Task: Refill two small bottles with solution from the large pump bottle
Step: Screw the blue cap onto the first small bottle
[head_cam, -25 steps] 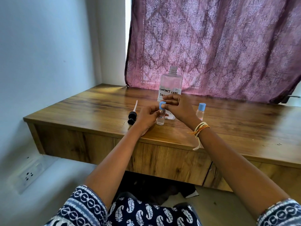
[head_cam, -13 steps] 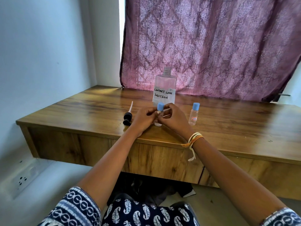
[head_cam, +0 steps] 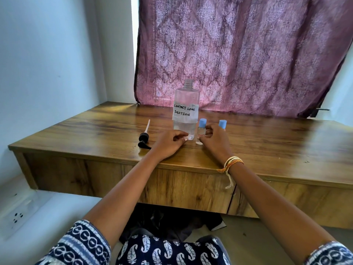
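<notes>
Right hand point(head_cam: 214, 139) is seemingly pinching the light, tippy small bottle point(head_cam: 201, 131) low down; left hand point(head_cam: 169, 143) is resting apart, loosely curled.

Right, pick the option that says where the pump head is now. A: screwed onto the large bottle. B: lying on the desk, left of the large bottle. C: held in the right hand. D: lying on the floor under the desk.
B: the black pump head lies on the wooden desk, left of the large bottle, whose threaded neck stands bare.
</notes>
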Available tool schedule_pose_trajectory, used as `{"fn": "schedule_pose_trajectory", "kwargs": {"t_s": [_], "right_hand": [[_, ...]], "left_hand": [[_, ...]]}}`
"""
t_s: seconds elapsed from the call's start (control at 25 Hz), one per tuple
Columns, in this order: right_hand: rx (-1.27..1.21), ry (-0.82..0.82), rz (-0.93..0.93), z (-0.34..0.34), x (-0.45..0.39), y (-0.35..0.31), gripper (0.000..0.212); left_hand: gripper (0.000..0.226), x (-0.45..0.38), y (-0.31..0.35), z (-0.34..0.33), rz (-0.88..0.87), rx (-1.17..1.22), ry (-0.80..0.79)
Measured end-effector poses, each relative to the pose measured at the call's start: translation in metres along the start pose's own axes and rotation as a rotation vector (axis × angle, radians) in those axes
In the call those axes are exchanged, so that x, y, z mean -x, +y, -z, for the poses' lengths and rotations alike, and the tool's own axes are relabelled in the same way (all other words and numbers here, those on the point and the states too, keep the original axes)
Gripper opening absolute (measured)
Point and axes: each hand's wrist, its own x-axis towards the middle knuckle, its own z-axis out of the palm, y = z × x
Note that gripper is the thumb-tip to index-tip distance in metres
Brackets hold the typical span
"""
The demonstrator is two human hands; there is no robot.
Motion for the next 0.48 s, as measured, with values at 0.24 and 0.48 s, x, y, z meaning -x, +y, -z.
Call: {"fn": "schedule_pose_trajectory", "kwargs": {"t_s": [0.24,0.48], "right_hand": [[0.159,0.011,-0.070,-0.005,-0.015,-0.001,0.030],[0.231,0.016,-0.116,-0.013,-0.024,-0.006,0.034]], "left_hand": [[0.027,-0.001,-0.002,-0.001,0.003,-0.016,0.012],[0.026,-0.001,-0.003,0.000,-0.013,-0.033,0.010]]}}
